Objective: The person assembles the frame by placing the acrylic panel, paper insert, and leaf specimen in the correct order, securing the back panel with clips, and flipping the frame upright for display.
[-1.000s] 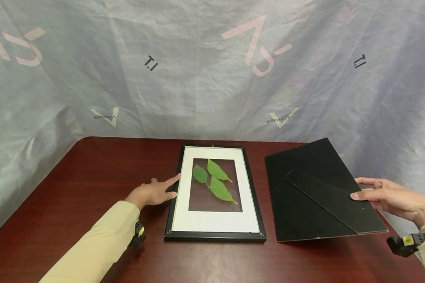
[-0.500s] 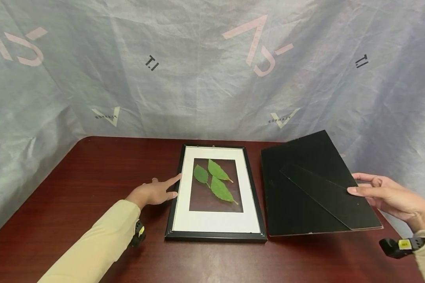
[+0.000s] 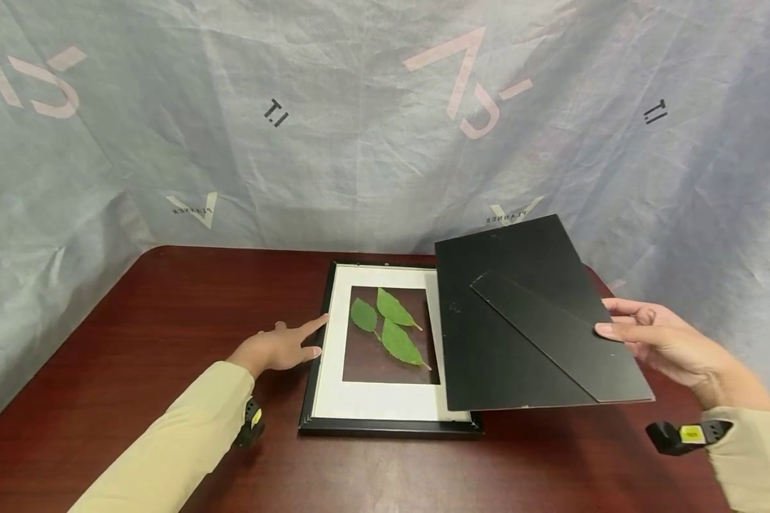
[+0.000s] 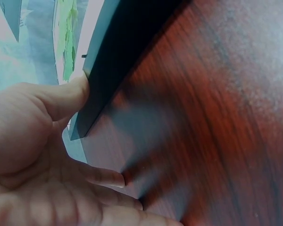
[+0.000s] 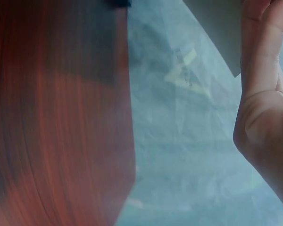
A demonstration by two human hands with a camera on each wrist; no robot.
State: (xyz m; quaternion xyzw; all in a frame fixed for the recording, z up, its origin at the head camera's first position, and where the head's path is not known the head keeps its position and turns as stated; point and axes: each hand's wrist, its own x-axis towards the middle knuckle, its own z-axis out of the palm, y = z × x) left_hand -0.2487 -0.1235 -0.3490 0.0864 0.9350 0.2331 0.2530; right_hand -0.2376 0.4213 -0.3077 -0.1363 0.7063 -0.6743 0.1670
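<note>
A black picture frame (image 3: pixel 391 427) lies face down or up, I cannot tell which, in the middle of the table. Inside it is a white mat (image 3: pixel 372 400), with several green leaves (image 3: pixel 401 343) in its window. My left hand (image 3: pixel 276 350) touches the frame's left edge, its fingers extended; in the left wrist view, other fingertips (image 4: pixel 115 179) reach toward the tabletop. At the right, my right hand (image 3: pixel 667 345) pinches the right edge of a black backing board (image 3: pixel 507 356) with a flat stand leg (image 3: pixel 545 335). Raised and tilted, the board covers the frame's right side in the head view.
The dark red wooden table (image 3: pixel 186 320) extends on both sides of the frame. Behind it hangs a grey printed cloth (image 3: pixel 321 164). Each wrist wears a small black camera, such as the right wrist camera (image 3: pixel 686 434).
My right hand has carried the backing board left and upward, from beside the frame to over its right edge. My left hand and the frame have stayed in place.
</note>
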